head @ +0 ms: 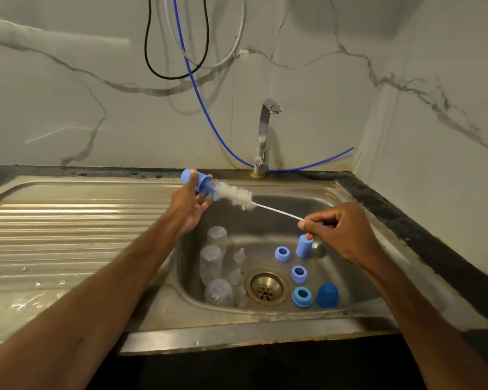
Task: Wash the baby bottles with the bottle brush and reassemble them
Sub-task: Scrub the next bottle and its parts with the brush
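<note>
The left hand (190, 205) holds a blue cap (202, 183) up over the sink (350, 277) — its grip is curled round the cap. The fluffy end of the white bottle brush (234, 197) is right at the cap's open mouth. The right hand (341, 232) pinches the brush's thin wire end. Down in the sink sit three clear bottles (210, 263), three blue rings (298, 273) and two more caps — a light blue cap (304, 247) and a dark blue cap (327, 295).
</note>
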